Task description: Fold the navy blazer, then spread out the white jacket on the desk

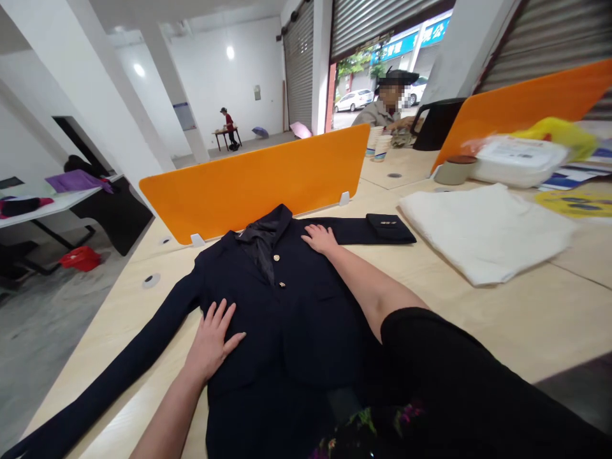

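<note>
A dark navy blazer with gold buttons lies front up on the pale wooden table, its collar toward the orange divider. One sleeve stretches down to the lower left, and the other reaches right, its buttoned cuff folded over. My left hand rests flat on the left side of the blazer's front, fingers spread. Near the shoulder at the right, my right hand lies open on the cloth, fingers spread. Neither hand grips anything. My black sleeve and clothing hide the blazer's lower right part.
An orange divider stands behind the blazer. To the right lies a folded white cloth, with a plastic container, a round grey-green container and paper cups beyond. Another person sits across the table.
</note>
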A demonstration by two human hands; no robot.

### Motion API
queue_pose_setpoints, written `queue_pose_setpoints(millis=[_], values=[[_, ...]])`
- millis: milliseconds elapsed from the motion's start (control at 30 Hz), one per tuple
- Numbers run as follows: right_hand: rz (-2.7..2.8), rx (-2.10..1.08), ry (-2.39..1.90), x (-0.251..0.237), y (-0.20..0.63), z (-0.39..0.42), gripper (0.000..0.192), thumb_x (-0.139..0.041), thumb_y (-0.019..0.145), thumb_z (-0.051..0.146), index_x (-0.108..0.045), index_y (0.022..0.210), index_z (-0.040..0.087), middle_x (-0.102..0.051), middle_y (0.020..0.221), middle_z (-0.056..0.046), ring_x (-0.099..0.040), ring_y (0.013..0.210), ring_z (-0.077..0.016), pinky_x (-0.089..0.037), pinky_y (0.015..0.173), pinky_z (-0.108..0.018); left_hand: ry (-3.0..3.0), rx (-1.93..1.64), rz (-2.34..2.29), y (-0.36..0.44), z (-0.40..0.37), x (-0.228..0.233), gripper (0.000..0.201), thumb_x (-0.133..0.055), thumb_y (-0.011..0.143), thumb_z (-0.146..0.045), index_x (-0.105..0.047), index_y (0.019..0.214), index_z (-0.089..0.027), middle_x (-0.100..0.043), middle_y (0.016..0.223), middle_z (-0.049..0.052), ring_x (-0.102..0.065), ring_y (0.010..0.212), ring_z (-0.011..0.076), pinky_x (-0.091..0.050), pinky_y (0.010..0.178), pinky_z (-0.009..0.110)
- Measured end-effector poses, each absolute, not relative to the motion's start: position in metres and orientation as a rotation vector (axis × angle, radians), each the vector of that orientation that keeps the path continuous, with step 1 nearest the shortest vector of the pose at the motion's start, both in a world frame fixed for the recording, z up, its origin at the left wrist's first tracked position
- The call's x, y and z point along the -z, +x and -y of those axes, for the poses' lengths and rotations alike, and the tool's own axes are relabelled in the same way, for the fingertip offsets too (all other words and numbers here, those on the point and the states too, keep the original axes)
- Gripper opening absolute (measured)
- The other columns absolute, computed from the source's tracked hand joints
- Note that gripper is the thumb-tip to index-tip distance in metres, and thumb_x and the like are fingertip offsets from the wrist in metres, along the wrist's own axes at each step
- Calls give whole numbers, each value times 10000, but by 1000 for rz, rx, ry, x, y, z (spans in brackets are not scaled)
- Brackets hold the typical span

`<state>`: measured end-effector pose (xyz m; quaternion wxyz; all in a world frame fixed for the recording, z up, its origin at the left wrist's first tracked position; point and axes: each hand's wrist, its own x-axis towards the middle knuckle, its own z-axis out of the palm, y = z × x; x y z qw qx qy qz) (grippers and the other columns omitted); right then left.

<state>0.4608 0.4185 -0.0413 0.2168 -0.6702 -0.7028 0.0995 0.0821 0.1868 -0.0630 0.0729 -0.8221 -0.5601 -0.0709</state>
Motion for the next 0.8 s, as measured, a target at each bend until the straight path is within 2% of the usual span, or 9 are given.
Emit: queue_pose_setpoints(millis=[167,300,400,500,567,667,733,800], values=[[1984,-139,-1959,55,520,-379,427,-386,978,343,-468,1371,196,-385,1484,-116,-305,1357,-268,-171,1117,-517,-2452,209,1686,81,-191,64,687,-373,886,-612,-359,1455,-225,-337,1528,81,-241,1418,317,-327,1092,499],[1927,-74,-1999,37,537,-353,391,-429,970,310,-530,1305,135,-461,1401,-192,-373,1296,-303,-214,1078,-501,-2479,167,1662,85,-194,60,657,-383,890,-592,-353,1456,-261,-340,1528,64,-245,1420,306,-286,1108,516],[1837,21,-2018,16,519,-338,373,-475,941,273,-538,1273,114,-507,1326,-219,-428,1232,-325,-277,1030,-488,-2493,64,1720,90,-202,46,641,-413,884,-577,-369,1446,-271,-335,1529,72,-270,1410,316,-281,1097,547],[1855,3,-1920,1,480,-319,331,-441,949,348,-605,1161,153,-616,1152,-154,-561,1047,-262,-406,903,-365,-2488,-13,1752,102,-217,24,504,-389,914,-518,-515,1338,-277,-486,1429,88,-425,1320,309,-257,1085,597],[2019,-129,-1723,-1,451,-301,322,-455,938,416,-646,1073,196,-654,1051,-93,-596,958,-213,-435,827,-293,-2448,78,1736,118,-229,13,453,-318,950,-445,-583,1257,-242,-572,1332,109,-503,1246,278,-271,1087,570],[2306,-376,-1479,3,414,-278,290,-557,877,469,-663,1029,246,-674,962,-33,-605,891,-172,-429,730,-233,-2413,242,1719,152,-242,11,505,-298,956,-431,-498,1349,-186,-485,1416,137,-424,1312,284,-339,1066,495],[2380,-488,-1497,5,401,-270,247,-625,827,448,-672,944,237,-670,828,-18,-602,762,-157,-401,622,-220,-2434,212,1730,173,-245,22,564,-328,939,-487,-406,1426,-213,-378,1501,112,-323,1374,329,-331,1065,524],[2335,-550,-1594,4,401,-270,138,-656,789,342,-651,818,207,-623,693,-4,-563,635,-140,-352,538,-219,-2437,132,1739,186,-244,36,588,-331,928,-527,-373,1447,-254,-329,1532,85,-272,1394,366,-282,1077,576]])
